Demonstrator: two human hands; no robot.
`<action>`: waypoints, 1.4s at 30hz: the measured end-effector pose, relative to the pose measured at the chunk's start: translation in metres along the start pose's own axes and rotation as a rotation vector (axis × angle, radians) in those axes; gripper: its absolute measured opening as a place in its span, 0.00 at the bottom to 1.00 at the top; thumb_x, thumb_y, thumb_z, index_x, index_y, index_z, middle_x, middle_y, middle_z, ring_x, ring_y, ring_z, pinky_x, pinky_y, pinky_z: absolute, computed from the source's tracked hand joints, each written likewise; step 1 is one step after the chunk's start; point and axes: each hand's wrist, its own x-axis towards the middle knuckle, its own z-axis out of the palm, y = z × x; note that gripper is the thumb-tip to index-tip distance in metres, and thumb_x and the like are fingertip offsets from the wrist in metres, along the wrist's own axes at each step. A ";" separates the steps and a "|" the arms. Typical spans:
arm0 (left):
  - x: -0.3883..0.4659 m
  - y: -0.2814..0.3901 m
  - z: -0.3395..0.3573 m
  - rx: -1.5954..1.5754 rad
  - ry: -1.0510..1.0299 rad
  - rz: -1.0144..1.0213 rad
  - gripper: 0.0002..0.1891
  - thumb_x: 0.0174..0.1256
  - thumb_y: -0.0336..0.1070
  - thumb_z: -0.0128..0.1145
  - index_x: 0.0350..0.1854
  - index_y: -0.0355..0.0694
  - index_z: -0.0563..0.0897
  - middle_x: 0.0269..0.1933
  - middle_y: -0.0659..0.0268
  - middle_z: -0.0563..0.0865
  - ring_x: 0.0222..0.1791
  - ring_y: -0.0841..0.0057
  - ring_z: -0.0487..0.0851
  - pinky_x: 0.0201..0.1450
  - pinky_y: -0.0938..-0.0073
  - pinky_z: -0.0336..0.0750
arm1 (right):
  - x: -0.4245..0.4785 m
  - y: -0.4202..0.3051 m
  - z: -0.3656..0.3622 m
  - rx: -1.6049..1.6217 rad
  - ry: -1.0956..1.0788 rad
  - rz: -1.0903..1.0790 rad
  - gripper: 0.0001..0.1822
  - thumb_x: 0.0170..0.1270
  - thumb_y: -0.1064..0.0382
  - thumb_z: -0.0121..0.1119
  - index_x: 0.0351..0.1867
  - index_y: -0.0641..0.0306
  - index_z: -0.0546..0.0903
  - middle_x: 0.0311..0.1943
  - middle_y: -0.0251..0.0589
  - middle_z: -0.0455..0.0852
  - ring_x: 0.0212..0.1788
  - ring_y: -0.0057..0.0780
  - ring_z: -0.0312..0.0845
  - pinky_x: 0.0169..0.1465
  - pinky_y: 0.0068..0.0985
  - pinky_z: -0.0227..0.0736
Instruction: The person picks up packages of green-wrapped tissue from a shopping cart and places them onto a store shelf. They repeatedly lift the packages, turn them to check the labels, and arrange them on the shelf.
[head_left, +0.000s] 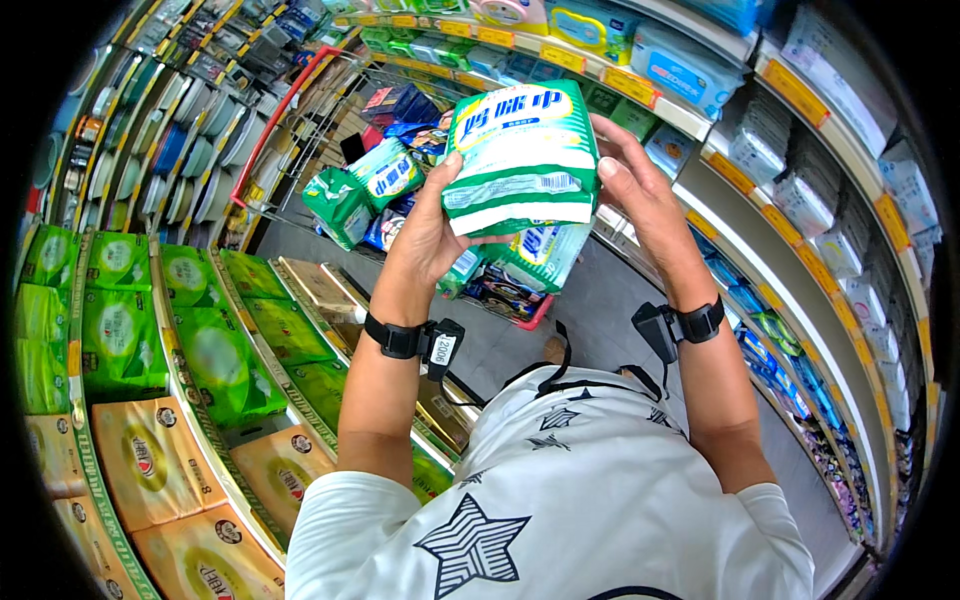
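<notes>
A green and white plastic-wrapped pack (525, 142) is held up in both hands, above a wire shopping cart (289, 176) with a red handle. My left hand (431, 225) grips its left side, thumb on the wrapper and fingers underneath. On the opposite side, my right hand (637, 180) presses the pack with its thumb and fingers. Printing and a barcode show on the wrapper. Below it in the cart lie another green and white pack (536, 251), a smaller similar pack (386, 172), a green pack (337, 206) and dark blue packages (412, 105). The held pack hides part of the load.
Shelves on the left carry green tissue packs (225, 360) and orange tissue packs (157, 457). Blue wet-wipe packs (682, 71) line the shelving at upper right. Dishes (199, 120) fill racks at upper left. Grey floor (600, 300) shows beyond the cart's red corner (536, 315).
</notes>
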 end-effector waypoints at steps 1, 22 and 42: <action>0.001 -0.003 0.004 0.021 -0.006 0.000 0.36 0.73 0.64 0.53 0.70 0.39 0.72 0.58 0.54 0.86 0.53 0.61 0.89 0.44 0.51 0.89 | -0.003 0.002 -0.006 -0.017 0.027 0.009 0.35 0.75 0.43 0.57 0.77 0.56 0.65 0.67 0.47 0.75 0.62 0.32 0.75 0.58 0.27 0.73; 0.011 -0.032 0.055 0.173 -0.093 -0.151 0.43 0.73 0.75 0.38 0.73 0.41 0.69 0.63 0.52 0.83 0.57 0.58 0.87 0.41 0.47 0.89 | -0.041 -0.007 -0.055 0.024 0.137 0.142 0.33 0.77 0.36 0.49 0.73 0.54 0.71 0.58 0.40 0.80 0.60 0.27 0.75 0.56 0.28 0.76; 0.009 -0.035 0.050 0.146 -0.088 -0.150 0.43 0.73 0.75 0.39 0.73 0.40 0.68 0.62 0.51 0.83 0.55 0.57 0.87 0.40 0.49 0.90 | -0.038 -0.005 -0.056 -0.047 0.117 0.141 0.36 0.75 0.32 0.49 0.72 0.53 0.72 0.58 0.42 0.81 0.60 0.31 0.77 0.56 0.30 0.77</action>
